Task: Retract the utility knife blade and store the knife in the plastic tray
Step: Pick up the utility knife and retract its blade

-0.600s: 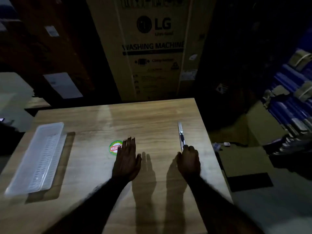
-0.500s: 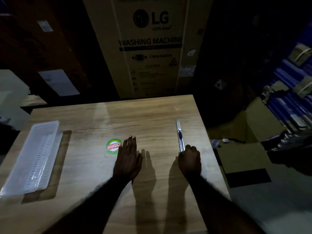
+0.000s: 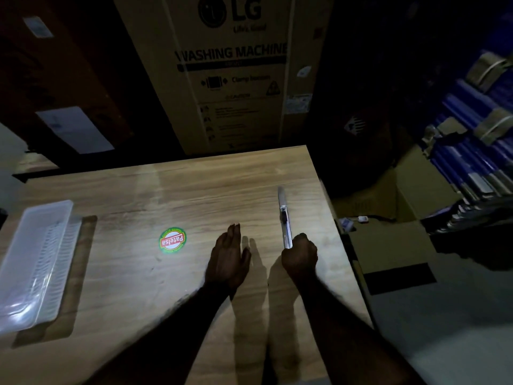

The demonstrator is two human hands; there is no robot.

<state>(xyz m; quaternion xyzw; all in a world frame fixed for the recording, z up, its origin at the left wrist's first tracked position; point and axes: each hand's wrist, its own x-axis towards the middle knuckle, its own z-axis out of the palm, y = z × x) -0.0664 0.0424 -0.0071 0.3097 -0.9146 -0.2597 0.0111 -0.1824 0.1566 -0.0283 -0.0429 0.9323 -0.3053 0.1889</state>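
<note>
From the camera on my head, I look down on a wooden table (image 3: 172, 273) lit by a pale patch of light, with the room around it dark. My right hand (image 3: 299, 255) is curled into a fist around the near end of the knife (image 3: 284, 218), fingers wrapped fully over the handle so that only its far part shows. The knife points away from me, its metal body and blade reaching toward the far edge of the table, with a dark slider partway along. I cannot tell whether it lies on the wood or is raised off it.

My left hand (image 3: 227, 258) is just left of the knife, flat and palm down, fingers straight and close together, holding nothing. Whether it presses on the wood or hangs just above it, I cannot tell.

Farther left of the knife, a round green and red sticker (image 3: 172, 240) sits on the table. Well apart from the knife, at the table's left edge, lies the long clear plastic tray (image 3: 20, 276) with a ribbed floor, running lengthwise away from me.

Beyond the table's far edge stands a tall cardboard box (image 3: 236, 79) printed with "WASHING MACHINE".
</note>
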